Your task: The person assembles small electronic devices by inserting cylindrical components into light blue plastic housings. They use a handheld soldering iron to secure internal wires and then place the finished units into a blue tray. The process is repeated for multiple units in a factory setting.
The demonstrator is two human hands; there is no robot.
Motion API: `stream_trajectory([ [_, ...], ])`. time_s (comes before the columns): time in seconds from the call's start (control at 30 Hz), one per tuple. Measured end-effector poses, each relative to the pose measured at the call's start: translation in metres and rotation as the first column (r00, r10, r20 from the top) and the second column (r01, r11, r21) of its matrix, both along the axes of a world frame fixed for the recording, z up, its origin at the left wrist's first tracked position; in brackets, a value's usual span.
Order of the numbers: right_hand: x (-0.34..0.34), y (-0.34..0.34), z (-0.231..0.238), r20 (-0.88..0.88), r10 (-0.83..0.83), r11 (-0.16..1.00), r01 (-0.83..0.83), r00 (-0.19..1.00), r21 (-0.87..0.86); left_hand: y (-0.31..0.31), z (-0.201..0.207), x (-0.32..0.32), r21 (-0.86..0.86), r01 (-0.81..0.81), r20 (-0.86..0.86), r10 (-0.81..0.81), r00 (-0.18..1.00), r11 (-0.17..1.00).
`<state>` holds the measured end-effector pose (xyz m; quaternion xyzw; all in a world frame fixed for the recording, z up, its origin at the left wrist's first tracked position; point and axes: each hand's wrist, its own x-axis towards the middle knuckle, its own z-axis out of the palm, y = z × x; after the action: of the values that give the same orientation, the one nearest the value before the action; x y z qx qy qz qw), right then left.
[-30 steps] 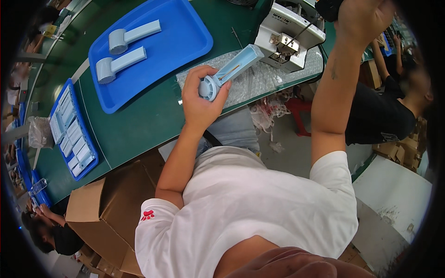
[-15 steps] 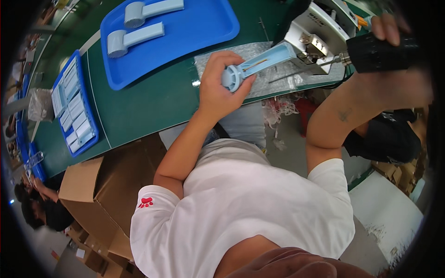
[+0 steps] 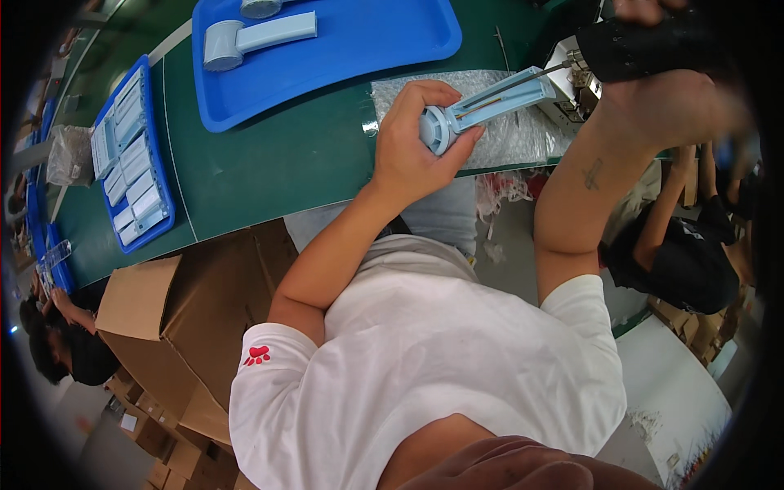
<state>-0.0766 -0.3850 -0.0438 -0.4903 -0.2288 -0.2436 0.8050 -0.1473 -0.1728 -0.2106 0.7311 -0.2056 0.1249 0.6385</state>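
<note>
My left hand (image 3: 406, 151) is closed around the round end of a light blue plastic part (image 3: 516, 96), whose long open channel points right, toward the machine. A thin brass-coloured strip or rod lies inside that channel. Up at the right, my right hand (image 3: 686, 102), partly blurred, grips a black electric screwdriver (image 3: 641, 47). Its long thin bit slants down into the channel, along the part; the exact spot where the tip rests is hard to see. Below the part, a sheet of bubble wrap (image 3: 527, 145) covers the green table (image 3: 261, 167).
A large blue tray (image 3: 351, 61) holds similar light blue parts (image 3: 278, 31). Further left, a smaller blue tray (image 3: 169, 214) carries several flat pieces. A silver machine (image 3: 563, 106) stands behind the bit. An open cardboard box (image 3: 208, 314) sits below the table edge; other people work at both sides.
The screwdriver has swung left and up, so its bit now enters the part's channel instead of lying below it. The view has shifted, showing the trays differently.
</note>
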Motion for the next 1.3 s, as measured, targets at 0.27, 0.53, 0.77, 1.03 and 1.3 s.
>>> stream_trajectory([
  [0.27, -0.001, 0.000, -0.005, -0.005, -0.003, 1.000, 0.003, 1.000, 0.003, 0.001, 0.000, 0.001, 0.019, -0.006, 0.008, 0.006, 1.000, 1.000],
  [0.53, -0.003, -0.002, -0.008, -0.019, 0.005, 1.000, -0.005, 1.000, 0.004, 0.000, 0.000, 0.001, 0.019, -0.016, 0.008, 0.016, 1.000, 1.000],
  [0.77, -0.002, -0.004, -0.014, -0.033, -0.005, 1.000, 0.006, 0.999, 0.008, -0.002, -0.003, -0.002, 0.006, 0.013, 0.034, -0.013, 0.999, 1.000],
  [1.03, -0.003, -0.006, -0.014, -0.022, -0.026, 1.000, 0.026, 0.999, 0.009, -0.001, -0.002, -0.001, -0.032, 0.030, -0.042, -0.032, 0.999, 0.999],
  [1.3, -0.020, -0.036, 0.034, 0.043, -0.114, 0.991, 0.116, 0.993, -0.071, 0.001, 0.010, -0.001, 0.021, -0.008, -0.199, 0.012, 0.980, 1.000],
])
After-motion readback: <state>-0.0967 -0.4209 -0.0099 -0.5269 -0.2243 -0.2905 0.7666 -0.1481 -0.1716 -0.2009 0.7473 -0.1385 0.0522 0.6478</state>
